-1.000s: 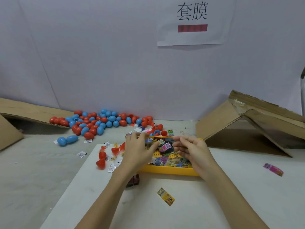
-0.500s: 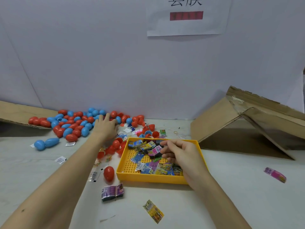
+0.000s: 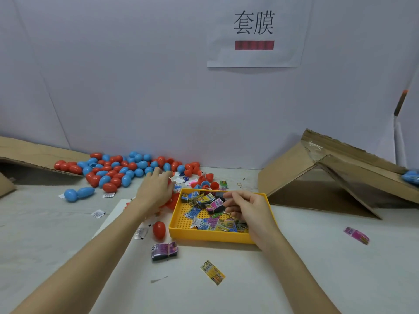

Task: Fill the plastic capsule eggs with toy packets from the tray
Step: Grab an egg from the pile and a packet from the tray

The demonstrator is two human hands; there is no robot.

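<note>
Two hands work on either side of the yellow tray (image 3: 205, 234), which sits on the tabletop (image 3: 317, 268) and serves as the landmark; the right hand (image 3: 246, 208) hangs over the tray's right half with fingers curled toward the heap of toy packets (image 3: 209, 214), its fingertips at a pink-and-black packet (image 3: 215, 205) near the tray's middle, though whether it truly pinches that packet I cannot tell; the left hand (image 3: 156, 189) lies just off the tray's far-left corner, fingers loosely spread and reaching over red egg pieces, and whether it grips one is hidden beneath the palm; the pile of red and blue capsule eggs (image 3: 122, 168) lies beyond the tray to its far left, against the wall, so the left hand is plainly the nearer one to it; a single red egg (image 3: 159, 230) rests just beside the tray's near-left corner, upright-ish; stray packets lie in front of the tray, a purple one (image 3: 164, 250) and a yellow one (image 3: 212, 272); the coming move seems to need egg and packet brought together between the hands, over the tray's left edge.
</note>
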